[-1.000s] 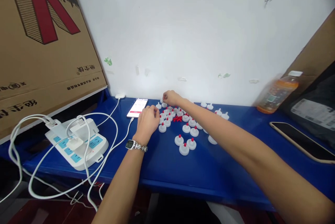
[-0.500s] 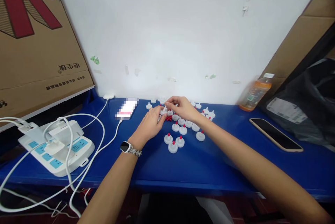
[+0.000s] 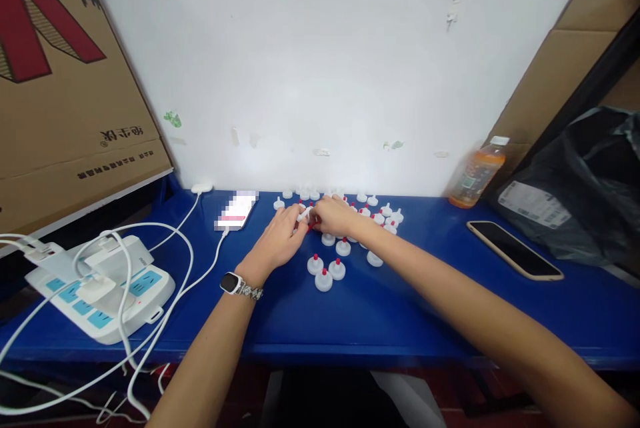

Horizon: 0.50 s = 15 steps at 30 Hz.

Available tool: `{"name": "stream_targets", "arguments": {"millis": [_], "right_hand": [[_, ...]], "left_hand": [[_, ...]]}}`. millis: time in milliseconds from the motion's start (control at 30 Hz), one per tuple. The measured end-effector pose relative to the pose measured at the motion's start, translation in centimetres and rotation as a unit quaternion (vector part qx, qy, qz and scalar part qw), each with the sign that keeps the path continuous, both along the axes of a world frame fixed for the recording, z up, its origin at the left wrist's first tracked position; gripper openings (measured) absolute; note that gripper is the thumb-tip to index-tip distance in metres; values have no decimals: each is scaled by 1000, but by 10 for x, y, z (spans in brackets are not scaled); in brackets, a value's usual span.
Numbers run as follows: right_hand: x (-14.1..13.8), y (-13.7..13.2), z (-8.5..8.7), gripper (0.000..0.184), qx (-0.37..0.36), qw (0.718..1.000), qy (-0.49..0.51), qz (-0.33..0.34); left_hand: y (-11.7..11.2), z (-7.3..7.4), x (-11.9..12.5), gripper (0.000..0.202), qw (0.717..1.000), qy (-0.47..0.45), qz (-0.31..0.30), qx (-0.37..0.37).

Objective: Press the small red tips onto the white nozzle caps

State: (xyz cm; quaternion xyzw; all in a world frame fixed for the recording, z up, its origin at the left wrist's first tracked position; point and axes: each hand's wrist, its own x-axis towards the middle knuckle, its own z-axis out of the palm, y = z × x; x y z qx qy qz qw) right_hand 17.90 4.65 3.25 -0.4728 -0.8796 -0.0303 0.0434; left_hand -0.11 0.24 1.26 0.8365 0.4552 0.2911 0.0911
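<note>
My left hand (image 3: pixel 281 236) is closed around a white plastic nozzle cap (image 3: pixel 304 214), whose spout tilts up to the right. Close beside it, my right hand (image 3: pixel 334 216) has its fingertips bunched low over the small red tips (image 3: pixel 313 223). What those fingers pinch, if anything, is hidden. Around both hands stand many white nozzle caps, some with bare spouts and others with a red tip on top. Three red-tipped nozzle caps (image 3: pixel 324 280) form a group nearer the front edge. A bare-spout cap (image 3: pixel 387 210) stands to the right.
A power strip (image 3: pixel 107 301) with looping white cables lies at left, near a charging phone (image 3: pixel 239 209). At right are another phone (image 3: pixel 515 249), an orange drink bottle (image 3: pixel 477 175) and a dark plastic bag (image 3: pixel 575 181). A white wall (image 3: pixel 320 68) bounds the blue table (image 3: pixel 400 321).
My right hand has come away from the spout of the nozzle cap and dropped to the red tips. My left hand keeps hold of the nozzle cap. The view has shifted slightly.
</note>
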Motion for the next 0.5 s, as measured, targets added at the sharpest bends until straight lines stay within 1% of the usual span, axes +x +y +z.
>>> {"name": "stream_targets", "arguments": {"millis": [100, 167, 200, 233, 267, 300, 333, 400, 467, 500], "right_hand": [[1, 1, 0, 9, -5, 1000, -5, 3], [4, 0, -1, 9, 1, 1000, 16, 6], [6, -1, -1, 9, 2, 999, 49, 9], [8, -2, -2, 7, -1, 995, 103, 11], [10, -4, -3, 6, -6, 985, 175, 8], [12, -6, -4, 5, -14, 966, 260, 0], [14, -9, -6, 6, -26, 937, 347, -11], [16, -16, -10, 14, -54, 864, 499, -36], [17, -23, -14, 24, -91, 797, 595, -46], [16, -26, -16, 28, -111, 771, 625, -45]], "left_hand": [[0, 1, -1, 24, 1000, -7, -3, -7], [0, 1, -1, 25, 1000, -7, -3, -13], [-1, 2, -1, 25, 1000, -6, -2, -15], [-1, 2, -1, 26, 1000, -6, -1, -16], [-1, 2, 0, 26, 1000, -4, 0, -18], [-2, 3, 0, 27, 1000, -1, -1, -19], [-2, 3, 1, 27, 1000, 3, -2, -20], [-4, 3, 3, 28, 1000, 12, -8, -21], [-6, 4, 6, 28, 1000, 19, -13, -17], [-7, 4, 7, 28, 1000, 21, -16, -13]]}}
